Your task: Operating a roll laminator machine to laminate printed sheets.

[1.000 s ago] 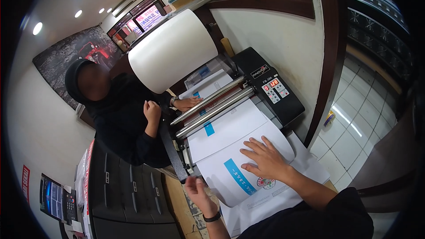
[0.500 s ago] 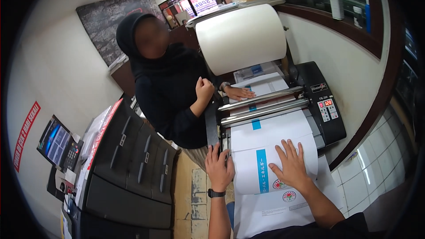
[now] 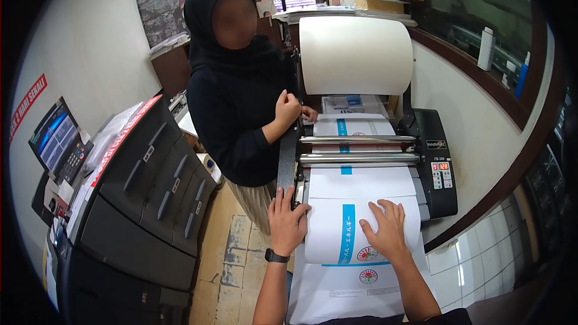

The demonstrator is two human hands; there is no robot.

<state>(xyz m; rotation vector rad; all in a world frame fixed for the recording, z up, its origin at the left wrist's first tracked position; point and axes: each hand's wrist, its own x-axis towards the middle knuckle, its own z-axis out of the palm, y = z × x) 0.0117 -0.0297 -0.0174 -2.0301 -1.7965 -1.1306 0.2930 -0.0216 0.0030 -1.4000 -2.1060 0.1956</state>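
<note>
My left hand (image 3: 287,222), a dark band on its wrist, rests with fingers outstretched on the left side of a roll laminator (image 3: 445,135). Its thumb reaches toward the edge of a white printed sheet (image 3: 325,229) with a blue stripe and a round emblem. On the right part of that sheet lies my right hand (image 3: 388,232), fingers spread and slightly bent. The sheet's far edge meets another white sheet (image 3: 379,182), which passes under two shiny metal rollers (image 3: 367,159). Further printed paper (image 3: 325,280) lies beneath, nearer me.
Beyond the rollers hangs a large whitish film roll (image 3: 355,54). A co-worker (image 3: 235,120) in dark clothing stands at the machine's left. A lit control panel (image 3: 441,174) sits on its right. Dark drawers (image 3: 162,174) of a large machine stand to my left; a low wall (image 3: 442,72) borders the right.
The co-worker's hand has lifted off the paper behind the rollers and drawn back left. My view has turned. Both my hands keep their places, the right fingers slightly more bent.
</note>
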